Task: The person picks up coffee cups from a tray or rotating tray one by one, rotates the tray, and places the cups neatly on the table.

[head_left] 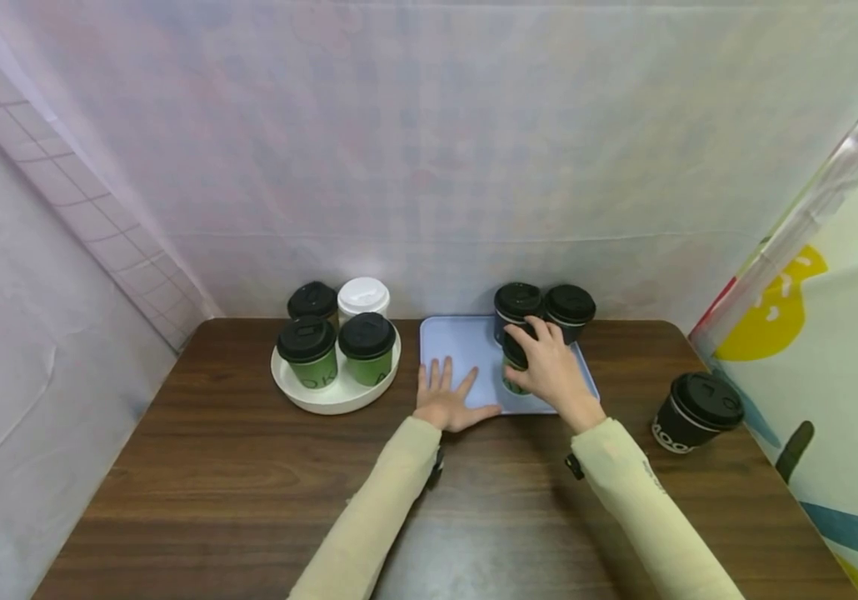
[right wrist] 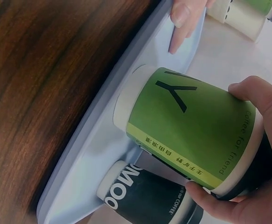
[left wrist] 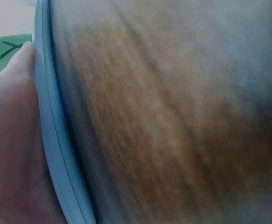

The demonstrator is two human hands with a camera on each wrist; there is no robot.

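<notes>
A light blue rectangular tray (head_left: 447,335) lies at the back of the table. My left hand (head_left: 447,403) rests on its front left part with fingers spread. My right hand (head_left: 553,372) grips a green paper coffee cup (right wrist: 187,126) near its black lid, thumb on one side and fingers on the other. That cup stands upright on the tray, its base against or very near the tray floor. Behind it are two dark cups with black lids, one (head_left: 516,310) at the back middle and another (head_left: 570,310) at the back right. In the left wrist view, the tray rim (left wrist: 56,140) crosses beside the left hand.
To the left, a round white tray (head_left: 333,406) holds several lidded cups, among them a green cup (head_left: 369,367) and a white-lidded cup (head_left: 363,297). A black cup (head_left: 687,421) stands on the wooden table (head_left: 249,500) near its right edge. White sheeting hangs behind.
</notes>
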